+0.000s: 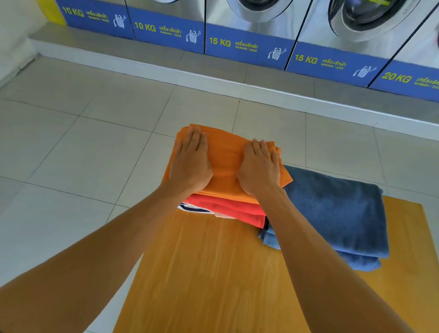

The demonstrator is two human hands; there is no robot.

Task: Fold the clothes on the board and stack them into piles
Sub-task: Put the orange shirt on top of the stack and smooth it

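Note:
A folded orange cloth (225, 164) tops a pile at the far left end of the wooden board (216, 277). Under it lie a folded red garment (233, 210) and a white piece with dark stripes (196, 209). My left hand (191, 161) rests flat on the orange cloth's left side, palm down, fingers together. My right hand (260, 167) lies flat on its right side in the same way. Neither hand grips anything. Right of the pile sits a folded blue-grey towel (341, 214) on the board.
The board's near part shows bare wood. Pale floor tiles (82, 141) surround it. A row of front-loading washing machines (253, 15) with blue labels stands on a raised step (168, 66) at the far side.

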